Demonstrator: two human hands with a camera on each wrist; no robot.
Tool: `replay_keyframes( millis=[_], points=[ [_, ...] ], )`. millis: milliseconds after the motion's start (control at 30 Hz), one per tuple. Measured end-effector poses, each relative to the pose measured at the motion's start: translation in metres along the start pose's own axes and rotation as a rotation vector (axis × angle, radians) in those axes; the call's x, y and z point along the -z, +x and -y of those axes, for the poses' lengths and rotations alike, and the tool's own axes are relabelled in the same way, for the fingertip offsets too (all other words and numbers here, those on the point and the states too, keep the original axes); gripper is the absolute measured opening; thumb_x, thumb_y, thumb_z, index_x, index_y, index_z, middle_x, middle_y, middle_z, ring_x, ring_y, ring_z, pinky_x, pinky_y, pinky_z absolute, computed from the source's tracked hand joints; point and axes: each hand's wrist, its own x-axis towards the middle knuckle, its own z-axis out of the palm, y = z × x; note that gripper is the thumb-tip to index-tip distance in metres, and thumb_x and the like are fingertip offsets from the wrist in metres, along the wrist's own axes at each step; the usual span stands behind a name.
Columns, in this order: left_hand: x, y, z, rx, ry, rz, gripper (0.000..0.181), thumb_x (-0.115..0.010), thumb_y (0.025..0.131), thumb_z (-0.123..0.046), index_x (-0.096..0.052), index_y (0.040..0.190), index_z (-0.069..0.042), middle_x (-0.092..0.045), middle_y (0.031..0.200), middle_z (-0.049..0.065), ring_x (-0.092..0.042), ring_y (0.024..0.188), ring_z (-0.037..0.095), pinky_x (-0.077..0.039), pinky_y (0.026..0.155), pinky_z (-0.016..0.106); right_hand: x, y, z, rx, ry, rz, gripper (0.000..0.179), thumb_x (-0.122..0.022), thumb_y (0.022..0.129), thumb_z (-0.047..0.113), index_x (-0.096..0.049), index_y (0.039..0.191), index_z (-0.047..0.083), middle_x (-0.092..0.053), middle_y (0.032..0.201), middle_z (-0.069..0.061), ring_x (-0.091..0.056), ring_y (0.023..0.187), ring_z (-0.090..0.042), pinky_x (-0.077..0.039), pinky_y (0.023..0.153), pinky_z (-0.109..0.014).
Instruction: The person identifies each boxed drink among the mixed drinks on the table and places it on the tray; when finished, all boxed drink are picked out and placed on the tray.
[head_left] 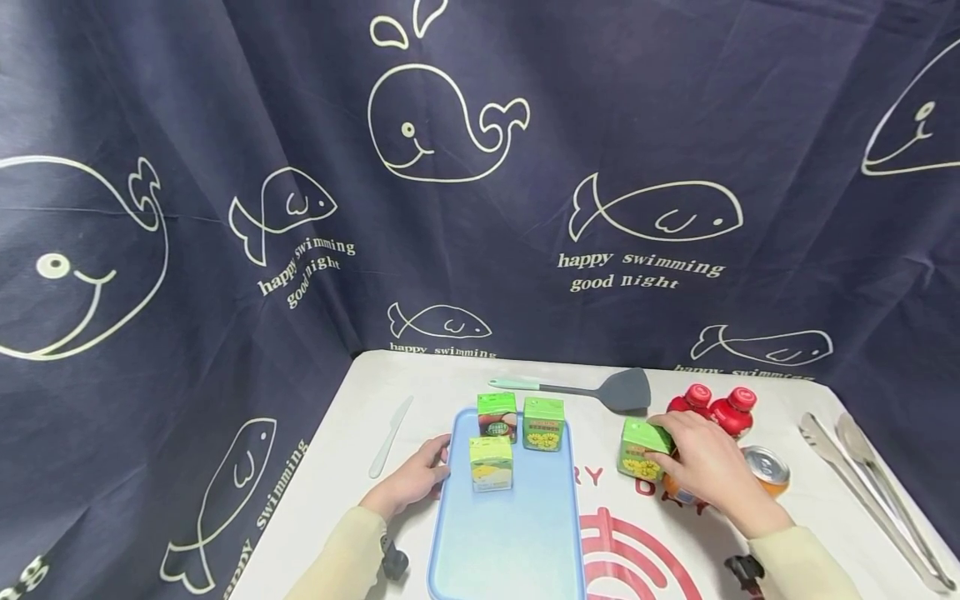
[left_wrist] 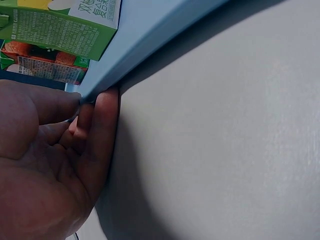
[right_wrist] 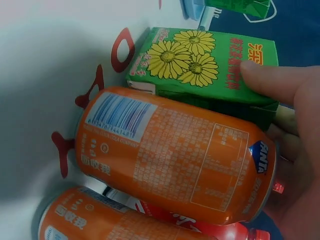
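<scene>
My left hand [head_left: 411, 481] pinches the left rim of a light blue tray [head_left: 510, 542]; the left wrist view has the thumb over the edge and fingers beneath. Three drink cartons stand at the tray's far end: a green and red one [head_left: 497, 417], a green one with yellow flowers [head_left: 543, 427], and a yellow-green one [head_left: 491, 467]. To the tray's right, my right hand [head_left: 708, 467] grips another green flower-print carton [right_wrist: 195, 60], thumb on its near side, other fingers partly hidden behind. Right beside that carton is an orange Fanta can [right_wrist: 175, 155], mostly covered by the hand in the head view.
A second orange can [head_left: 765, 468] and two red bottles [head_left: 733, 410] stand near my right hand. A spatula [head_left: 626, 390] lies along the back. Long metal utensils [head_left: 873, 483] lie at the right edge, a pale knife [head_left: 392, 437] left of the tray. Dark printed curtains surround the table.
</scene>
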Motion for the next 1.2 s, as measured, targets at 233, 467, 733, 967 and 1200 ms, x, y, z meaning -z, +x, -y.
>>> replay_keyframes(
  millis=[233, 467, 733, 967, 1200],
  points=[
    [-0.002, -0.001, -0.003, -0.001, 0.034, -0.003, 0.061, -0.051, 0.104, -0.008, -0.032, 0.162, -0.003, -0.029, 0.165, 0.025, -0.022, 0.152, 0.05, -0.04, 0.114, 0.06, 0.003, -0.004, 0.002, -0.073, 0.07, -0.024, 0.05, -0.095, 0.075, 0.027, -0.074, 0.117, 0.007, -0.072, 0.107, -0.008, -0.067, 0.093, -0.029, -0.059, 0.078, -0.052],
    [-0.002, -0.001, 0.0, -0.001, 0.033, 0.0, 0.062, -0.05, 0.104, -0.007, -0.031, 0.162, -0.002, -0.03, 0.163, 0.026, -0.022, 0.152, 0.051, -0.044, 0.112, 0.057, 0.004, -0.003, 0.006, -0.115, 0.156, -0.11, 0.051, -0.094, 0.078, 0.027, -0.074, 0.121, 0.01, -0.071, 0.105, -0.003, -0.058, 0.081, -0.018, -0.05, 0.065, -0.035],
    [-0.001, 0.0, 0.0, -0.005, 0.008, 0.002, 0.061, -0.051, 0.104, -0.006, -0.032, 0.161, -0.001, -0.027, 0.165, 0.027, -0.016, 0.152, 0.052, -0.022, 0.12, 0.067, 0.006, -0.002, 0.006, -0.215, 0.327, -0.128, 0.049, -0.093, 0.08, 0.028, -0.073, 0.123, 0.015, -0.072, 0.105, 0.0, -0.058, 0.078, -0.017, -0.048, 0.064, -0.025],
    [0.0, -0.001, 0.0, -0.011, -0.007, 0.005, 0.061, -0.053, 0.104, -0.006, -0.034, 0.161, -0.002, -0.028, 0.165, 0.026, -0.015, 0.153, 0.051, -0.022, 0.12, 0.067, 0.008, -0.004, 0.009, -0.277, 0.502, -0.107, 0.05, -0.092, 0.082, 0.025, -0.073, 0.128, 0.017, -0.071, 0.108, 0.0, -0.067, 0.081, -0.013, -0.054, 0.07, -0.017],
    [0.001, -0.002, -0.003, -0.004, 0.0, 0.004, 0.06, -0.053, 0.104, -0.006, -0.034, 0.161, -0.003, -0.028, 0.165, 0.025, -0.016, 0.153, 0.051, -0.023, 0.121, 0.066, 0.007, -0.004, 0.01, -0.31, 0.539, -0.121, 0.05, -0.093, 0.082, 0.024, -0.074, 0.128, 0.019, -0.069, 0.103, -0.002, -0.058, 0.081, -0.023, -0.051, 0.066, -0.022]
  ],
)
